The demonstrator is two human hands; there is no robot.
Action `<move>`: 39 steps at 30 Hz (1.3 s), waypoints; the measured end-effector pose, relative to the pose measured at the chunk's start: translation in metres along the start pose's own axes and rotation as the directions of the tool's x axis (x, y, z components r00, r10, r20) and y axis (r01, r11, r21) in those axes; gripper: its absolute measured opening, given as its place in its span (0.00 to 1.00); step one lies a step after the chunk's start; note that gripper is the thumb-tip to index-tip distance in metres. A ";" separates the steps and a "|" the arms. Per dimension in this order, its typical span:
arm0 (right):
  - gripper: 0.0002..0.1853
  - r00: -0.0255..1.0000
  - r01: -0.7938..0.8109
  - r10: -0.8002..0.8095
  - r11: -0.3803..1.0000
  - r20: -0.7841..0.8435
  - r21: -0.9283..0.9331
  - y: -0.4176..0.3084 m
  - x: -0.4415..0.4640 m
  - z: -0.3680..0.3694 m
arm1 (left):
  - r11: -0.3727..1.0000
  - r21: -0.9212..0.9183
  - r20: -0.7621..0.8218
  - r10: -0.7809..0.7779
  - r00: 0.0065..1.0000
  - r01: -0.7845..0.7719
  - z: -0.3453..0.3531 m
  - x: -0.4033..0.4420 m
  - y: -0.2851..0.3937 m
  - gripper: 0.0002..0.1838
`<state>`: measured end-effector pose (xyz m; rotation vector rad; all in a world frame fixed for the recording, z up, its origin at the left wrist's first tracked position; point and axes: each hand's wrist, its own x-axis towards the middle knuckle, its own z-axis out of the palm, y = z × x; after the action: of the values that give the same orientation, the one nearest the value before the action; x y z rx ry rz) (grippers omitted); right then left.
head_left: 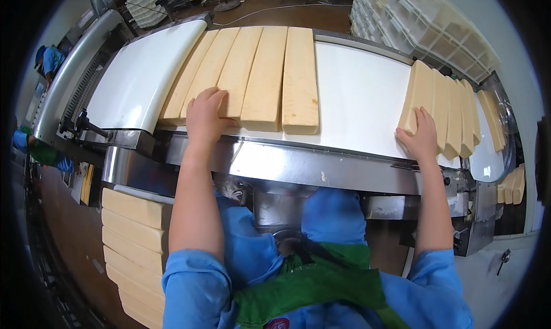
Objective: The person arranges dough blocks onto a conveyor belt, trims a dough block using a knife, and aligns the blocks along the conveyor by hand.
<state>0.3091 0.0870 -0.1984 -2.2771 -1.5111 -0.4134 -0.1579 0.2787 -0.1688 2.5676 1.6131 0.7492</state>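
Several long pale-yellow blocks [263,79] lie side by side on a white conveyor belt [359,99], their narrow ends towards me. My left hand [208,115] is curled over the near end of one block in the left group, thumb to its right; the hand hides part of that end. At the right, a second group of similar blocks [420,88] leans in a row. My right hand [421,138] grips the near end of this group's leftmost block, thumb on the left side and fingers on the right.
A metal rail [298,165] runs along the belt's near edge. More blocks [132,237] are stacked at lower left, and others [492,119] lie beyond the belt's right end. White plastic crates [425,25] stand behind. Another person [50,60] is at far left.
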 end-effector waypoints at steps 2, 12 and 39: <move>0.40 0.987 -0.085 0.080 0.996 -0.137 -0.028 -0.001 0.002 0.013 | 0.999 0.021 0.001 -0.049 0.999 0.049 0.001 0.001 0.004 0.36; 0.27 0.902 -0.401 0.286 0.276 0.323 0.874 0.004 -0.004 0.038 | 0.993 -0.095 0.080 0.073 0.994 -0.065 0.005 0.000 0.017 0.39; 0.36 0.945 -0.316 0.280 0.916 -0.171 -0.248 0.102 0.006 -0.010 | 0.900 -0.235 0.076 0.394 0.916 -0.368 0.010 -0.007 0.099 0.38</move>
<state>0.4048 0.0510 -0.2020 -2.5803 -1.0701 -0.7038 -0.0731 0.2290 -0.1545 2.7309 0.9396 0.7194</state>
